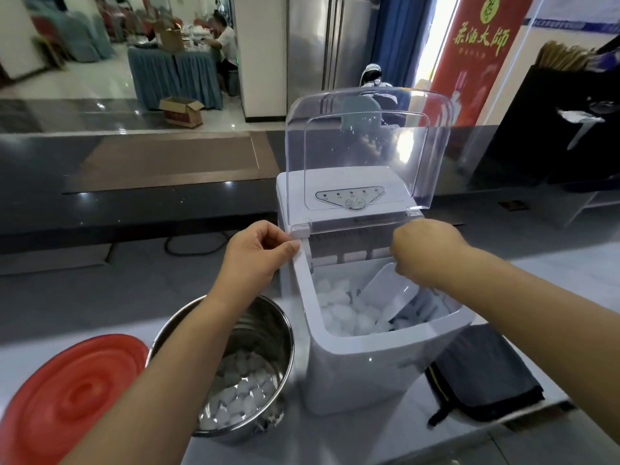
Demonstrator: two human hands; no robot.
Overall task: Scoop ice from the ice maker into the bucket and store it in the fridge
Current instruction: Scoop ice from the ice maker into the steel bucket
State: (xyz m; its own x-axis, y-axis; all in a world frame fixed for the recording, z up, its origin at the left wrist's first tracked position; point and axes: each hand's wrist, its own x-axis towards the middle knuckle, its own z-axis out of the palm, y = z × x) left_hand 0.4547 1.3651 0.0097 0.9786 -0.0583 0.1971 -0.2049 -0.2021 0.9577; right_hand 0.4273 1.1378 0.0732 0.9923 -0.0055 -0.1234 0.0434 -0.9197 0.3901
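Note:
A white ice maker [355,374] stands on the counter with its clear lid [365,152] raised upright. Ice cubes [342,310] fill its open bin, and a clear plastic scoop [389,293] lies in the ice at the right. My left hand [258,253] rests on the machine's left rim near the lid hinge, thumb along the edge. My right hand [426,250] hovers over the bin's right side, fingers curled downward just above the scoop's upper end; whether it grips the scoop is hidden. A steel bucket [268,323] at the machine's left holds ice [241,394].
A red round lid [67,397] lies at the left on the counter. A dark folded cloth [483,374] sits right of the ice maker. A black raised ledge [151,199] runs behind. A steel fridge [332,41] stands far back, with people at tables beyond.

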